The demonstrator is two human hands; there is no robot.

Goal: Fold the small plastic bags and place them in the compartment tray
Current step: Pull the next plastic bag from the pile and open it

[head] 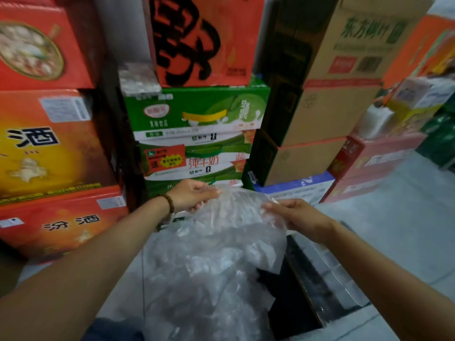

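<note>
Forearms (86,262) outstretched, left hand (194,195) and right hand (298,215) both pinching one clear plastic bag (236,217).

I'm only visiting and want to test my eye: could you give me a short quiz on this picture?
1. True or false: the left hand and the right hand both grip the clear plastic bag.
2. Which wrist wears the beaded bracelet? A left, B right.
3. Fill in: the dark tray lies under the ___ forearm.
Key: 1 true; 2 A; 3 right.
</note>
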